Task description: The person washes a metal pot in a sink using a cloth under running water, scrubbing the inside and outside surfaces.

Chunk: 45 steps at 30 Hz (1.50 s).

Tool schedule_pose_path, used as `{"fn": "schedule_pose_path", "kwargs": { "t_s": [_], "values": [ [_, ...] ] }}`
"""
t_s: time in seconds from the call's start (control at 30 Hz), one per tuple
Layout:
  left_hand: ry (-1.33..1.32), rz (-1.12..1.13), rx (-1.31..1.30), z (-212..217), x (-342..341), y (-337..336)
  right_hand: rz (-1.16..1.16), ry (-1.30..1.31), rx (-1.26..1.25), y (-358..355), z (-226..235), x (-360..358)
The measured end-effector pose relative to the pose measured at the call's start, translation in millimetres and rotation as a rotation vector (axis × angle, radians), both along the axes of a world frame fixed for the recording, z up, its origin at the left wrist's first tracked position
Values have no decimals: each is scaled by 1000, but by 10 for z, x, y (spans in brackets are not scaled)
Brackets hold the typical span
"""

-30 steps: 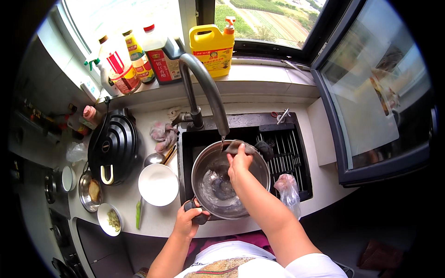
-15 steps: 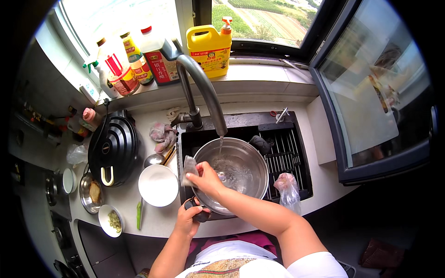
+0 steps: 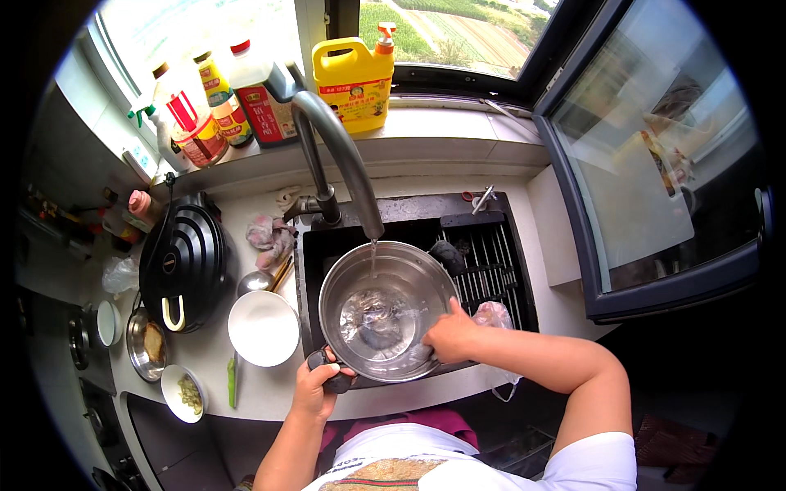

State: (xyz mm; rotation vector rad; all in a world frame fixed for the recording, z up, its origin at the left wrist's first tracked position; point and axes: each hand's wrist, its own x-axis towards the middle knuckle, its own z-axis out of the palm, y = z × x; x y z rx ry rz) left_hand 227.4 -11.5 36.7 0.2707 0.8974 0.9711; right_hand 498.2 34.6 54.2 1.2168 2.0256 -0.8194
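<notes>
Daylight pours in from the window (image 3: 458,33) at the top, where the view outside is bright and slightly washed out. The pale counter (image 3: 270,393) is evenly lit, shadows soft. The steel pot (image 3: 385,311) throws back glare — white streaks on its wall and wet bottom. The lower right falls into deep shade. Fisheye bending is strong — sill and sink edges curve — and a black vignette rings the frame. The centre is sharp; the rim smears.
</notes>
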Motion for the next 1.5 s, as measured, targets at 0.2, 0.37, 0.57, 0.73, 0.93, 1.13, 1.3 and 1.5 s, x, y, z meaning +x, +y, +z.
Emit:
{"fn": "schedule_pose_path", "kwargs": {
  "t_s": [0.2, 0.37, 0.57, 0.73, 0.93, 1.13, 1.3, 1.5],
  "values": [
    [-14, -49, 14, 69, 50, -1, 466, 57, 849, 465, -208, 452],
    [41, -32, 16, 87, 62, -18, 499, 83, 1094, 454, -443, 442],
    [74, 7, 29, 52, 72, -32, 223, -5, 522, 158, -225, 343],
    [59, 18, 15, -11, 50, -57, 107, 12, 93, 41, -61, 142],
    [18, 21, -37, 40, 28, -68, -84, 582, -405, 9, -600, -503],
    [9, -28, -36, 68, 1, -74, 201, 521, 271, 139, -1237, -938],
    [-29, -10, -50, 22, -6, -109, 636, -76, 695, 680, -1280, -512],
    [27, 47, 2, -87, 25, -8, 538, -404, 310, 530, -1066, -247]
  ]
}}
